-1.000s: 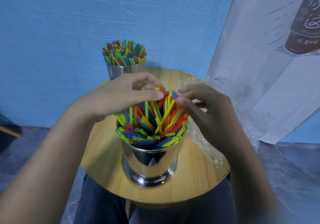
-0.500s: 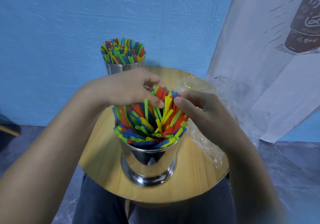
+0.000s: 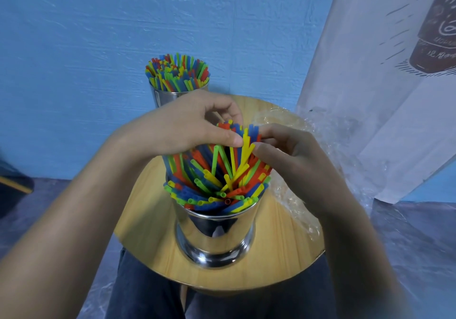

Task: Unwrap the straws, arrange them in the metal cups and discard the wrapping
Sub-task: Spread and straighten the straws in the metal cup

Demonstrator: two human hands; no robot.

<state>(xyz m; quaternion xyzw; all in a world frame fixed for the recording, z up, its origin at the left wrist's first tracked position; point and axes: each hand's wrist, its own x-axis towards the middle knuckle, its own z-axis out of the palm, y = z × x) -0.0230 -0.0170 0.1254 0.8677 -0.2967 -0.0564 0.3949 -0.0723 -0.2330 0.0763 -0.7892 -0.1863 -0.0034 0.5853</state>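
I'm gripping the coloured straws fanning out of the near metal cup with both hands. The left hand is curling over their tops and the right hand is pinching them. The clear wrapping is lying on the round wooden table beside that cup.

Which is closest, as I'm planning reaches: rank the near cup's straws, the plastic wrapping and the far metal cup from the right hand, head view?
1. Near cup's straws, touching the right hand.
2. Plastic wrapping, on the table just right.
3. Far metal cup, back left, behind the left hand.
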